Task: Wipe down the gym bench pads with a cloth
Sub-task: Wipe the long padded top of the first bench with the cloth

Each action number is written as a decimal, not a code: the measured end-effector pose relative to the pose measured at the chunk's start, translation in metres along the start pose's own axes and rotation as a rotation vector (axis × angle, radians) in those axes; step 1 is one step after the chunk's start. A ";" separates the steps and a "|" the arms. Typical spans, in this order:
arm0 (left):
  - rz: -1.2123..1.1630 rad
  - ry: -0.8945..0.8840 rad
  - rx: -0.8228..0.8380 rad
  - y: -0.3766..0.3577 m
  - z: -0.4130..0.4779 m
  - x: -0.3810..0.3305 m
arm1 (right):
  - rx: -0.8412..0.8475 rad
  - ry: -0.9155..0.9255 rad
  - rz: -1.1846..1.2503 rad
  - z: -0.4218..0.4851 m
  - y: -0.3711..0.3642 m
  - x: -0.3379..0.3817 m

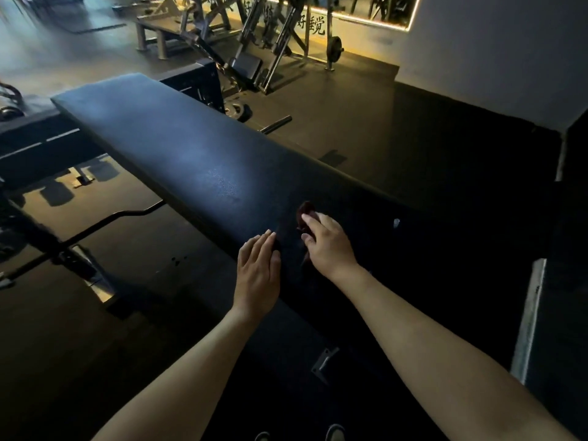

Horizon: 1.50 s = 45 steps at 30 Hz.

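Long black bench pad (178,144): stretched diagonally from upper left toward lower centre, flat, smooth, faintly sheened. Dark red cloth (306,209): lay bunched on pad's surface just right of frame centre, mostly covered.

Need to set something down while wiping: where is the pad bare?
The pad is bare along its whole far stretch, from the cloth to the far end. The near part is crowded: the left hand lies flat on it, and beside it the right hand holds the cloth.
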<state>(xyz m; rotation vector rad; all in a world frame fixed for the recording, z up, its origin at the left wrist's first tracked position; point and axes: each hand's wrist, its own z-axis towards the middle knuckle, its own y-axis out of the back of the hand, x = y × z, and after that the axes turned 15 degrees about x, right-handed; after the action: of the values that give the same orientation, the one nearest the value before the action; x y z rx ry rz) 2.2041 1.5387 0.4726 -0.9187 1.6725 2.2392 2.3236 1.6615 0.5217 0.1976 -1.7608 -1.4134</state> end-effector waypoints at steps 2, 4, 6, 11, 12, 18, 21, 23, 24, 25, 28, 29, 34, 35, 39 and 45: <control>0.009 -0.040 0.017 0.001 -0.005 0.007 | -0.005 0.023 0.006 -0.010 -0.009 0.011; -0.034 -0.077 0.020 0.004 -0.006 0.014 | -0.032 0.065 0.009 -0.025 -0.021 0.026; -0.074 -0.104 0.011 0.007 -0.007 0.019 | -0.034 0.112 0.041 -0.042 -0.031 0.040; -0.063 -0.101 0.032 0.012 -0.007 0.022 | -0.048 0.148 -0.002 -0.027 -0.022 0.030; -0.040 -0.093 0.046 0.013 -0.006 0.024 | -0.090 0.087 -0.022 -0.017 -0.016 0.021; -0.096 -0.077 0.032 0.015 -0.005 0.025 | 0.000 0.009 -0.001 -0.018 -0.028 0.037; -0.128 -0.033 0.016 0.016 -0.005 0.025 | 0.055 0.176 0.041 -0.033 -0.037 0.058; -0.110 0.005 0.013 0.018 -0.002 0.025 | 0.038 0.174 0.036 -0.025 -0.029 0.055; -0.095 0.017 0.019 0.020 -0.001 0.024 | -0.005 0.152 0.028 -0.016 -0.025 0.048; -0.088 0.029 0.025 0.021 0.000 0.022 | -0.053 0.115 0.017 -0.006 -0.019 0.040; -0.105 0.065 0.032 0.021 0.003 0.022 | 0.009 -0.077 0.008 0.019 -0.006 0.023; -0.102 0.062 0.035 0.022 0.003 0.023 | 0.077 -0.112 0.011 0.024 -0.007 0.023; -0.209 0.087 0.061 0.029 -0.002 0.023 | 0.146 0.100 0.060 0.023 -0.021 0.051; -0.285 0.094 0.063 0.030 -0.004 0.023 | 0.163 0.131 0.082 0.018 -0.025 0.057; -0.718 0.085 0.036 0.032 -0.014 0.022 | 0.417 0.182 0.336 -0.005 -0.025 0.072; -0.532 0.095 -0.016 0.032 0.001 0.018 | 0.304 0.126 0.663 -0.011 -0.017 0.075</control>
<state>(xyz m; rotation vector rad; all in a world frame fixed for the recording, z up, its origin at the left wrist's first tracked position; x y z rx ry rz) 2.1736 1.5249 0.4880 -1.3085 1.2478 1.8726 2.2781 1.6033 0.5456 -0.1307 -1.7079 -0.6466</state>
